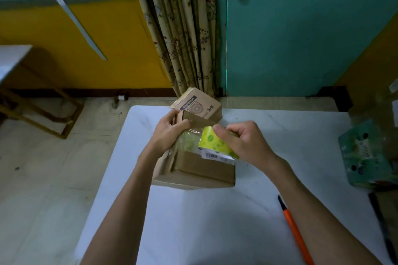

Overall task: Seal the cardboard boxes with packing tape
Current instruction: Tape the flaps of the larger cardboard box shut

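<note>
A brown cardboard box (200, 170) lies on the white table (193, 221), with a barcode label near its top. My left hand (170, 133) grips the box's far end and pins down the end of a clear strip of tape. My right hand (241, 140) holds a roll of packing tape (215, 142) with a yellow-green core above the box. The strip runs from the roll to my left hand. A second, smaller printed cardboard box (197, 103) stands tilted behind the first.
An orange-handled tool (296, 232) lies on the table at the right, near a dark pen-like item (381, 226). A green patterned box (366, 155) sits at the right edge. A teal door, a curtain and a wooden frame on the floor stand beyond the table.
</note>
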`<state>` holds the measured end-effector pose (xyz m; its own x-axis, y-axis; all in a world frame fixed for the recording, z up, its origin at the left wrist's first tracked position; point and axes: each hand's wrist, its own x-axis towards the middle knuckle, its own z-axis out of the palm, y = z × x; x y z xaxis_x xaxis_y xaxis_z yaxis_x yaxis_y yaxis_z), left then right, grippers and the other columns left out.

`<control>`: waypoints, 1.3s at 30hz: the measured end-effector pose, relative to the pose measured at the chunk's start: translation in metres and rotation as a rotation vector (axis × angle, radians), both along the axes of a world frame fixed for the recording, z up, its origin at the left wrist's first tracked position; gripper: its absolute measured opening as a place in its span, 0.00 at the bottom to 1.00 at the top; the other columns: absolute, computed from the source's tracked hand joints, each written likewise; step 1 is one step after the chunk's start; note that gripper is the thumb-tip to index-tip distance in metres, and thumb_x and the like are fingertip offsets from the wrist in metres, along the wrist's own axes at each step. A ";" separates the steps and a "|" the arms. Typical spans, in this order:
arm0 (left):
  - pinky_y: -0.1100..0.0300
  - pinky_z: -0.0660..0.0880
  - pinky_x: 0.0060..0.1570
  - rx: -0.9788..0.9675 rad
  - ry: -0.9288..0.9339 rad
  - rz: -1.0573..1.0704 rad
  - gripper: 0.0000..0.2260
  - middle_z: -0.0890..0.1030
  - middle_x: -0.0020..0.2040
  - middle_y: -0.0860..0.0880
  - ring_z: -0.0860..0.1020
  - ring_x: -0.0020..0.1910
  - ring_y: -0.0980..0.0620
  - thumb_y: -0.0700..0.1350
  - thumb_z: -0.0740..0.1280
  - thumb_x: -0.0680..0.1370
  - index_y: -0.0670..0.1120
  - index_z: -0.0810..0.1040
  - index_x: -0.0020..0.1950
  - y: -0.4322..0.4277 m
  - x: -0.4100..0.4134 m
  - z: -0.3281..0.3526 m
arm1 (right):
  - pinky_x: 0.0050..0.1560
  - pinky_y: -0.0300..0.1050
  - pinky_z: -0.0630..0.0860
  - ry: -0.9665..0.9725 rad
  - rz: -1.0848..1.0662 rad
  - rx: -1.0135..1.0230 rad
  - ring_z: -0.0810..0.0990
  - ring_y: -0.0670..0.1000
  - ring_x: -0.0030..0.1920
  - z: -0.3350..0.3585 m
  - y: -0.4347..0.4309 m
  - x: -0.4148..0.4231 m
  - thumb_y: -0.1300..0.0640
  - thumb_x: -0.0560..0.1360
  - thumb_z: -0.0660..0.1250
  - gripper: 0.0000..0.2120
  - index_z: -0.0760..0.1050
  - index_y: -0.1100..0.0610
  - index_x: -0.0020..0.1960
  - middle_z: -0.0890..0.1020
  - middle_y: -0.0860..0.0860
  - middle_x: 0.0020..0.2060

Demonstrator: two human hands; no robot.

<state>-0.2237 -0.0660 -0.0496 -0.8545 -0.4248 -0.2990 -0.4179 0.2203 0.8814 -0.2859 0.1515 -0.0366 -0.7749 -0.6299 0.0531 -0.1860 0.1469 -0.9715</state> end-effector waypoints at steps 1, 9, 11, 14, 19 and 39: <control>0.64 0.78 0.42 0.018 0.016 -0.006 0.13 0.84 0.48 0.51 0.83 0.43 0.59 0.49 0.73 0.71 0.49 0.80 0.55 -0.003 0.000 0.000 | 0.25 0.39 0.60 0.003 -0.015 0.020 0.63 0.43 0.22 0.003 -0.004 -0.003 0.46 0.77 0.70 0.29 0.65 0.57 0.23 0.64 0.44 0.19; 0.59 0.79 0.40 0.128 0.053 0.044 0.15 0.84 0.47 0.46 0.84 0.43 0.50 0.49 0.69 0.72 0.46 0.81 0.56 -0.046 0.016 -0.005 | 0.30 0.44 0.58 0.260 -0.130 0.627 0.58 0.49 0.24 -0.018 0.021 -0.034 0.34 0.74 0.66 0.32 0.58 0.54 0.25 0.59 0.49 0.21; 0.59 0.79 0.39 0.145 0.052 0.050 0.11 0.84 0.45 0.48 0.84 0.42 0.51 0.47 0.70 0.74 0.46 0.81 0.55 -0.051 0.015 -0.005 | 0.31 0.44 0.59 0.215 -0.148 0.618 0.59 0.49 0.24 -0.040 0.021 -0.029 0.35 0.76 0.65 0.31 0.60 0.54 0.24 0.61 0.50 0.21; 0.61 0.78 0.36 0.180 0.054 0.084 0.03 0.84 0.41 0.50 0.83 0.38 0.52 0.42 0.68 0.79 0.47 0.80 0.51 -0.059 0.017 -0.008 | 0.29 0.43 0.58 0.215 -0.190 0.605 0.61 0.50 0.23 -0.062 0.004 -0.015 0.40 0.79 0.63 0.32 0.60 0.56 0.23 0.62 0.49 0.19; 0.49 0.77 0.47 0.250 0.056 0.174 0.16 0.82 0.47 0.42 0.81 0.44 0.44 0.53 0.72 0.69 0.46 0.79 0.52 -0.078 0.026 -0.015 | 0.27 0.43 0.59 0.104 -0.234 0.499 0.64 0.48 0.20 -0.078 -0.034 -0.003 0.47 0.81 0.63 0.31 0.62 0.55 0.21 0.64 0.47 0.17; 0.52 0.70 0.59 -0.321 -0.245 0.135 0.21 0.77 0.59 0.49 0.74 0.55 0.48 0.52 0.58 0.81 0.56 0.70 0.75 -0.031 0.020 -0.012 | 0.26 0.40 0.57 0.311 -0.240 0.590 0.63 0.46 0.21 -0.051 -0.019 -0.003 0.48 0.80 0.63 0.30 0.62 0.55 0.22 0.64 0.47 0.18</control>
